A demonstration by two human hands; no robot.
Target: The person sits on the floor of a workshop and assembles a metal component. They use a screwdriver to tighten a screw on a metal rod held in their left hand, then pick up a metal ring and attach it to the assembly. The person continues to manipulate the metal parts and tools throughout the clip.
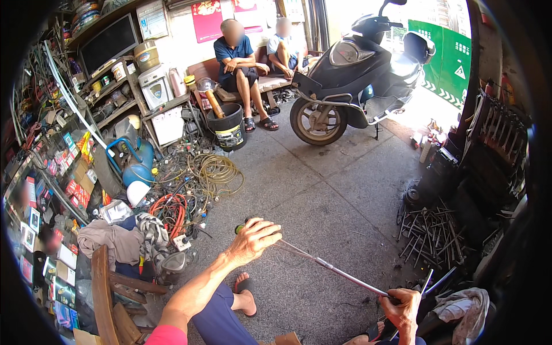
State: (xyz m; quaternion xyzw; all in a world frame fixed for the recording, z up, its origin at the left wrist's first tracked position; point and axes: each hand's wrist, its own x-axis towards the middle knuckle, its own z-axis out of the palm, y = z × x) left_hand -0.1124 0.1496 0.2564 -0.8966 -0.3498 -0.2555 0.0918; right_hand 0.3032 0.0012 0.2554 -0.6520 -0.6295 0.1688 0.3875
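Note:
A long, thin metal rod point(351, 274), with a thicker sleeve partway along it, slants across in front of me from upper left to lower right. My left hand point(253, 241) is closed over its far-left end, where a dark and green piece point(238, 229) sticks out behind the fingers. At lower right, my right hand point(402, 307) grips the other end of the rod. A second thin metal rod point(426, 282) shows just beyond the right hand; I cannot tell whether the hand touches it. My knee and sandalled feet are below.
A pile of metal rods point(428, 238) lies at right, with a rag point(463, 310) nearer. Coiled hose point(215, 175), tangled cables and a wooden chair point(103, 299) crowd the left. Beyond stand a black bucket point(229, 129) and a scooter point(356, 80); two people sit on a bench.

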